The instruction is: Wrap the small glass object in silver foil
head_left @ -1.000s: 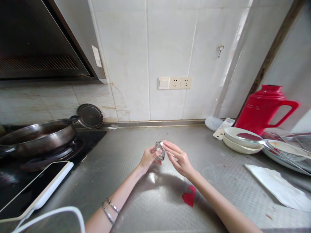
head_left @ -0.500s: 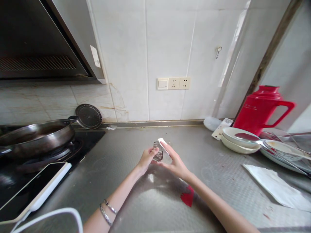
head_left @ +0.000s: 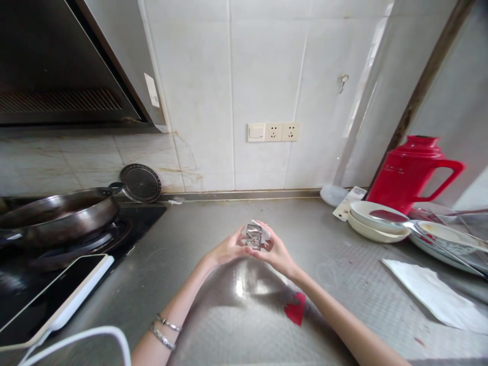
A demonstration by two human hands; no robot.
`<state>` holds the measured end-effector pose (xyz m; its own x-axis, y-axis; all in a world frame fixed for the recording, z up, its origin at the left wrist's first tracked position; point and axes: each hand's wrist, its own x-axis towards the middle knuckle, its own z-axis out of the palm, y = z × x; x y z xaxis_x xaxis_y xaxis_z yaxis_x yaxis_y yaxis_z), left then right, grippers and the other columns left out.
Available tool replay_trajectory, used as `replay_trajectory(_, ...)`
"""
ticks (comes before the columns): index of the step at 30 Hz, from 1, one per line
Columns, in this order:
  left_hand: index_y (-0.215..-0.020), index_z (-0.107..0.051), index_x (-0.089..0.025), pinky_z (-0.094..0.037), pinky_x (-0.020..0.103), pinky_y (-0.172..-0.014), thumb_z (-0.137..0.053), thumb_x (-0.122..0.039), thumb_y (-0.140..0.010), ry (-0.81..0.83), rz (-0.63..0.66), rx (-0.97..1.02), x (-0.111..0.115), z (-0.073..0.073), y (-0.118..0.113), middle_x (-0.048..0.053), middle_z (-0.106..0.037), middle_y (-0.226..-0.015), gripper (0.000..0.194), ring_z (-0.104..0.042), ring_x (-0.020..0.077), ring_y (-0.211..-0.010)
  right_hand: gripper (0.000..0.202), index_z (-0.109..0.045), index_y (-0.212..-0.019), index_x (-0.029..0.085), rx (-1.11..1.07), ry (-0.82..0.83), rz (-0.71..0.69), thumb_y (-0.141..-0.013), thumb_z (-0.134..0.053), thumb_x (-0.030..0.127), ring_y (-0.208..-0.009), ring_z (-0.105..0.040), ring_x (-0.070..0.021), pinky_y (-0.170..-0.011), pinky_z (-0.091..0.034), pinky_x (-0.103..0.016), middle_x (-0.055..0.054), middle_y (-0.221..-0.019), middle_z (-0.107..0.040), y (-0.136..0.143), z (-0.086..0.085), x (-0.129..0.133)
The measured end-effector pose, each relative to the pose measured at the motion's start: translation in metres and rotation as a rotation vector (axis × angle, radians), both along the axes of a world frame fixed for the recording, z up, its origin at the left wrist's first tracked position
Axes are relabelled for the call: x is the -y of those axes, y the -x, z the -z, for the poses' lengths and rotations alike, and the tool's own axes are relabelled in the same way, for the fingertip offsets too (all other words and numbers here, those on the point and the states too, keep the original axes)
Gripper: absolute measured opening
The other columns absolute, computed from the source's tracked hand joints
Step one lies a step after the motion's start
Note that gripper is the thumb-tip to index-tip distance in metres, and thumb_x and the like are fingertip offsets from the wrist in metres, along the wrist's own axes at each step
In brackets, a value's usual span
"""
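Note:
Just above the middle of the metal counter [head_left: 183, 239], a small clear, glass-like block [head_left: 253, 236] is held between both hands. My left hand [head_left: 230, 247] grips its left side, with the fingers curled and the thumb at its lower edge. From the right, my right hand [head_left: 275, 250] closes round it, and something white [head_left: 265, 230], folded and thin, shows between this hand and the block. The fingertips of both hands nearly meet below the block. Two silver bracelets circle my left wrist.
A pan [head_left: 61, 216] sits on the stove at left, with a phone [head_left: 57, 300] and white cable in front. Stacked bowls [head_left: 375, 218], a red thermos [head_left: 407, 173] and a white sheet [head_left: 434, 295] lie right. A red patch [head_left: 295, 308] marks the near counter.
Both hands have turned the clear block, and its face now points more toward the camera. My left fingers have spread along its side, and the white thing has shifted right behind it.

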<state>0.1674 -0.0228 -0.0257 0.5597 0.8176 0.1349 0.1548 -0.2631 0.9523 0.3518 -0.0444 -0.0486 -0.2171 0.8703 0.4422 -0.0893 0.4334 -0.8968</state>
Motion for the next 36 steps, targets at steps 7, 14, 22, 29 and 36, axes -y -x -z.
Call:
replay_trajectory(7,-0.149,-0.011,-0.025,-0.036,0.05,-0.104,-0.089,-0.038,-0.042,-0.321,-0.182,-0.108,0.003,0.014,-0.008,0.02,-0.028,-0.15,0.133,-0.044,0.0346,-0.127,0.073,-0.046,-0.132,0.021,0.012,0.067,-0.001,-0.068,-0.077,0.035,-0.108,-0.063,-0.0264,-0.095,-0.05,-0.043,-0.011,-0.124,-0.061,0.0,-0.002,-0.002)
replay_trajectory(14,-0.143,-0.025,-0.022,-0.046,0.041,-0.093,-0.082,-0.037,-0.057,-0.346,-0.19,-0.15,0.008,0.019,-0.015,0.013,-0.058,-0.126,0.104,-0.06,0.0274,-0.109,0.072,-0.039,-0.139,0.021,0.162,-0.014,-0.04,-0.076,-0.07,0.038,-0.109,-0.063,-0.0246,-0.093,-0.052,-0.04,-0.011,-0.127,-0.059,0.002,0.0,0.002)
replay_trajectory(22,-0.131,-0.04,-0.021,-0.048,0.035,-0.086,-0.077,-0.035,-0.061,-0.424,-0.307,-0.148,0.006,0.019,-0.012,0.011,-0.064,-0.116,0.081,-0.063,0.0255,-0.1,0.074,-0.025,-0.146,0.028,0.505,-0.194,0.141,-0.083,-0.062,0.043,-0.141,-0.023,-0.0314,-0.107,-0.034,-0.055,-0.012,-0.153,-0.027,-0.004,0.003,0.006)
replay_trajectory(29,-0.128,-0.041,-0.02,-0.047,0.037,-0.089,-0.083,-0.034,-0.053,-0.391,-0.36,-0.086,0.004,0.021,-0.014,0.012,-0.064,-0.117,0.087,-0.062,0.0277,-0.103,0.071,-0.018,-0.149,0.029,0.766,-0.628,0.249,-0.088,-0.056,0.039,-0.142,-0.016,-0.0323,-0.111,-0.022,-0.06,-0.011,-0.156,-0.013,-0.011,-0.011,0.013)
replay_trajectory(36,-0.129,-0.042,-0.02,-0.045,0.038,-0.095,-0.078,-0.036,-0.061,-0.438,-0.253,-0.113,0.012,0.017,-0.02,0.012,-0.061,-0.121,0.079,-0.06,0.0271,-0.108,0.064,-0.022,-0.148,0.026,0.796,-0.637,0.17,-0.091,-0.051,0.034,-0.138,-0.032,-0.0276,-0.111,-0.024,-0.058,-0.012,-0.149,-0.036,-0.017,-0.015,0.008)
